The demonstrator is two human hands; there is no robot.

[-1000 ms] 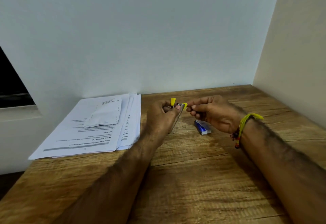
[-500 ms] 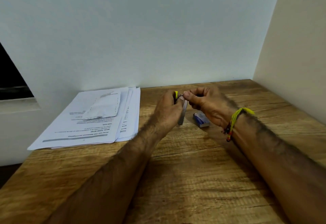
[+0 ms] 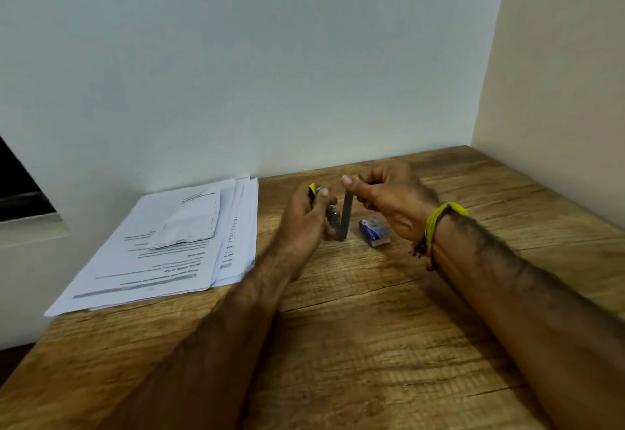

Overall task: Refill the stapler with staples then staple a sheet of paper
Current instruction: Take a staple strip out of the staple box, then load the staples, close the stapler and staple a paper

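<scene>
A small stapler (image 3: 346, 215) with yellow trim is held open above the wooden table (image 3: 372, 328). My left hand (image 3: 304, 220) grips its yellow-tipped part, and my right hand (image 3: 389, 199) pinches the top of the grey metal arm, which stands nearly upright. The two parts meet in a V near the table surface. A small blue and white staple box (image 3: 374, 231) lies on the table just right of the stapler, under my right hand. A stack of printed paper sheets (image 3: 169, 253) lies at the left.
A folded white sheet (image 3: 189, 223) rests on top of the paper stack. Walls close the table at the back and on the right. The table's left edge runs beside the papers.
The stapler's metal arm has swung further away from the yellow part, now standing nearly upright. Both hands sit slightly lower, close to the table.
</scene>
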